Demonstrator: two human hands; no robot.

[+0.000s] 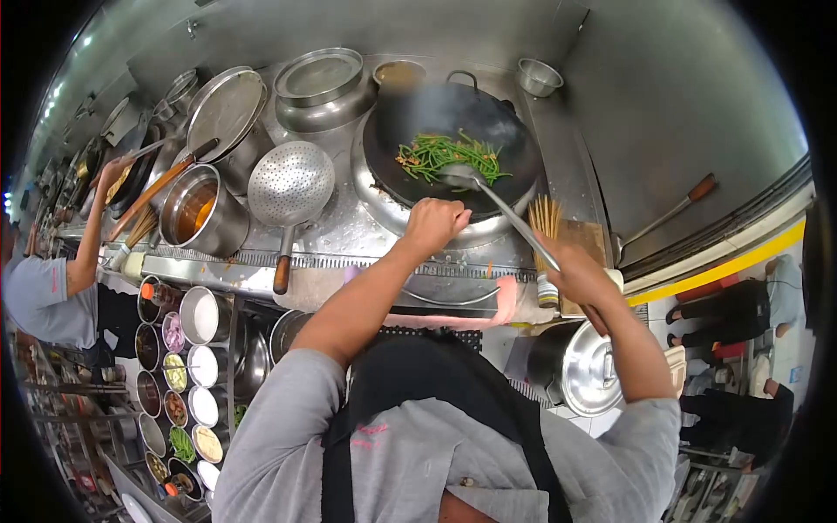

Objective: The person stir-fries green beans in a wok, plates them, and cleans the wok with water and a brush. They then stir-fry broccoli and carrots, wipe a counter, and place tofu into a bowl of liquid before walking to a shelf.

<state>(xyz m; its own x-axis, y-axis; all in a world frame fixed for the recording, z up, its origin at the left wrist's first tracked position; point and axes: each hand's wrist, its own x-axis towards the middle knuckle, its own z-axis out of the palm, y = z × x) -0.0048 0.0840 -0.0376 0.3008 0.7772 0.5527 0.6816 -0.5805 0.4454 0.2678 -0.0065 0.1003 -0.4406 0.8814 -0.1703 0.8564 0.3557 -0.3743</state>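
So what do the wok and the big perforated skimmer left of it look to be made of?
Wok: probably iron or carbon steel, judging by its dark, nearly black, mostly dull surface.
Perforated skimmer: bright silvery metal, likely stainless steel, with reflections around the holes; its brown grip looks like wood, perhaps varnished.

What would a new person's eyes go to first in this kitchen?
Probably the bright green beans in the big black wok, with steam above and a ladle dipping in from the right hand. Then maybe the strainer full of little holes, left of the wok, and the rows of colorful food bowls at the lower left.
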